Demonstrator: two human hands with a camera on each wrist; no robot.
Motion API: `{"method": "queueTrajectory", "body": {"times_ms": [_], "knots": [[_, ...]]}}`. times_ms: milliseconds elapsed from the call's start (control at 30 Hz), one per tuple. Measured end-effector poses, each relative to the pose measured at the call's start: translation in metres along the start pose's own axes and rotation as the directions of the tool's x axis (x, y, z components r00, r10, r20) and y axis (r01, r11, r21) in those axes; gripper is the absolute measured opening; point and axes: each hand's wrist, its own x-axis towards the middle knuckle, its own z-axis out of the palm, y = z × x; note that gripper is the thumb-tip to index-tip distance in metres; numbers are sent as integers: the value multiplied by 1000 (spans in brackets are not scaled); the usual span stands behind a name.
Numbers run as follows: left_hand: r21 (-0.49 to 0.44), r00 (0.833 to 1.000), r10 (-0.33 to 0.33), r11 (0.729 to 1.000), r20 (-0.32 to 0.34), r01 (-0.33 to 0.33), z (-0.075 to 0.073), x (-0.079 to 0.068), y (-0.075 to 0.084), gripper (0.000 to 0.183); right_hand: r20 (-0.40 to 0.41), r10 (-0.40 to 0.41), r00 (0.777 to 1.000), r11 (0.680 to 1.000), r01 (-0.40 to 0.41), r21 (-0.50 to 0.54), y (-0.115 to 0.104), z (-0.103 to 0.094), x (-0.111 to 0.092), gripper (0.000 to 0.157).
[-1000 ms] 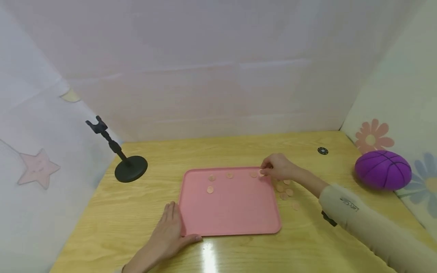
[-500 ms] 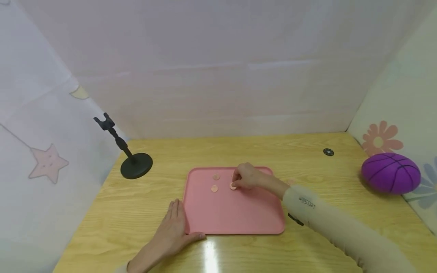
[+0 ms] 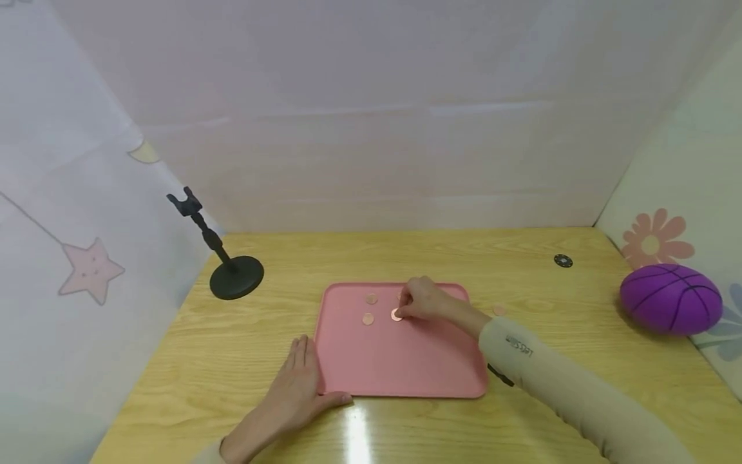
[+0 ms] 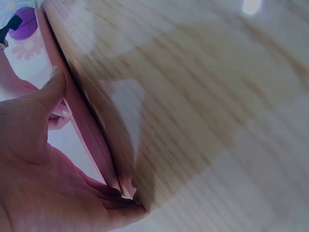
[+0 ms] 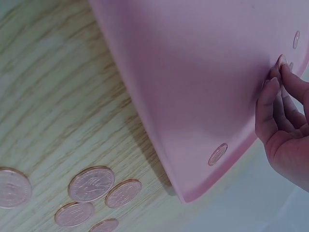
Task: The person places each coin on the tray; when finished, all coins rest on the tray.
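A pink tray (image 3: 400, 367) lies on the wooden table. My left hand (image 3: 292, 390) rests at its front left corner, fingers straight along the side and thumb along the front edge. Over the tray's back half, my right hand (image 3: 426, 299) pinches a copper-coloured coin (image 3: 397, 314) between thumb and fingertips; the right wrist view shows this coin (image 5: 282, 61) tilted. Two flat coins, one farther back (image 3: 371, 298) and one nearer (image 3: 368, 319), lie to its left. Another coin (image 5: 218, 154) lies near a tray corner in the right wrist view; the right hand hides it in the head view.
Several loose coins (image 5: 91, 183) lie on the table beside the tray's right side, mostly behind the right arm in the head view. A black phone stand (image 3: 236, 277) is at back left. A black disc (image 3: 563, 260) and a purple ball (image 3: 671, 298) are at right.
My right hand has moved left from the tray's back right corner to over its middle, carrying the coin, and has barely moved in the last half second. The left hand stays at the tray corner.
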Motion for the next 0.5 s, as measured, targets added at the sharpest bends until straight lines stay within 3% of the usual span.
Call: {"method": "queueTrajectory", "body": {"times_ms": [200,500], "knots": [[16,999,25,1000,-31,-25,-1,3,-2,124,-18,2,1000,1000,-2,1,-1,-3,0,17],[10,1000,7,1000,-5,-7,-1,0,-3,127,-1,10,1000,1000,-10,21,1,2,0,18]]}}
